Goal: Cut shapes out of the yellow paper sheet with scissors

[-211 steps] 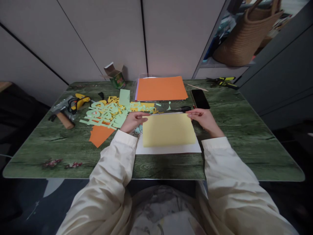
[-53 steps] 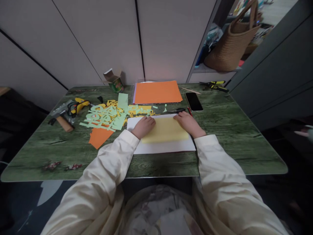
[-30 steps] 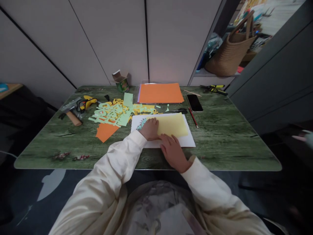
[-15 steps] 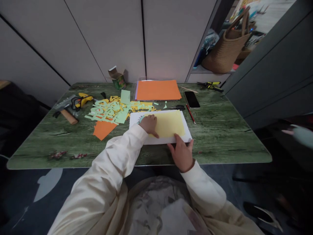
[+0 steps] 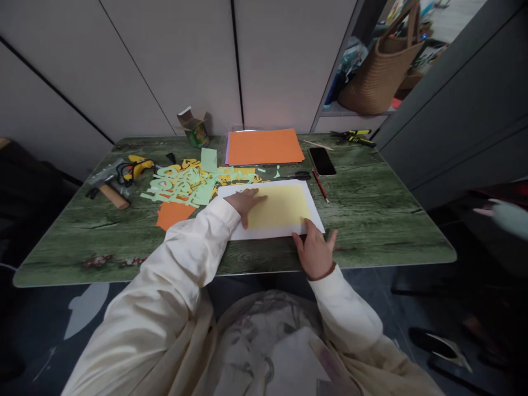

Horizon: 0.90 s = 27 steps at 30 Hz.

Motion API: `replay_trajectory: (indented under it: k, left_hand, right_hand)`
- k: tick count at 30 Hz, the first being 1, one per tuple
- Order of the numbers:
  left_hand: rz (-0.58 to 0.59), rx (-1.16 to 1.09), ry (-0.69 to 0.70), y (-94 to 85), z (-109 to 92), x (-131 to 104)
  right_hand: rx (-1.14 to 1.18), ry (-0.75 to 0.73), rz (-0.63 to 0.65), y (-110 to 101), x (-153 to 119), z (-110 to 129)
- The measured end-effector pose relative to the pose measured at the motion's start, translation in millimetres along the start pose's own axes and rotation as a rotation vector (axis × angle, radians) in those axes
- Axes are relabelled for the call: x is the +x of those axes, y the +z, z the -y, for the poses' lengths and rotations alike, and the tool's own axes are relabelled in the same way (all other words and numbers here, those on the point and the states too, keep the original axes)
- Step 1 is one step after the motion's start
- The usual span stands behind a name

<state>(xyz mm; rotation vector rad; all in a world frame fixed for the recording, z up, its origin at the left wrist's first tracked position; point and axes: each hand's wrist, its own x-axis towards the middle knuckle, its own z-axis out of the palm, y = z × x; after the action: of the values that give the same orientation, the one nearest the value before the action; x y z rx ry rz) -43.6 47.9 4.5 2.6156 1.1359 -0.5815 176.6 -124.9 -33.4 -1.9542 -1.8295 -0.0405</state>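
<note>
The left hand (image 5: 244, 203), fingers apart, rests on rectangular yellow paper (image 5: 284, 206) over a white paper sheet (image 5: 314, 213); the right hand (image 5: 317, 250), fingers spread, seems touching. Uneven pushing could skew the yellow paper.

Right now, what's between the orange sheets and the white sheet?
Between the orange sheets and the white sheet: dark-handled scissors, small green scraps and, further left, yellow scraps. Seen in the head view.
</note>
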Motion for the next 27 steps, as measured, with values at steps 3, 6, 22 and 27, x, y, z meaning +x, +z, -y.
replay_trajectory:
  k: [3,6,22,27]
  left_hand:
    - [0.008,0.008,-0.014,-1.3,-3.9,0.4]
    - [0.008,0.017,-0.005,-4.0,-6.5,-1.3]
    - [0.061,0.004,-0.016,-11.0,-8.8,-3.2]
    - [0.069,-0.006,-0.017,-10.1,-6.7,-2.4]
  right_hand:
    - [0.009,0.017,-0.004,1.8,-1.3,6.3]
    - [0.027,-0.020,0.015,5.0,-5.0,33.2]
    - [0.130,-0.048,0.055,4.2,-6.4,32.1]
    - [-0.046,0.137,-0.058,-2.4,4.7,-7.2]
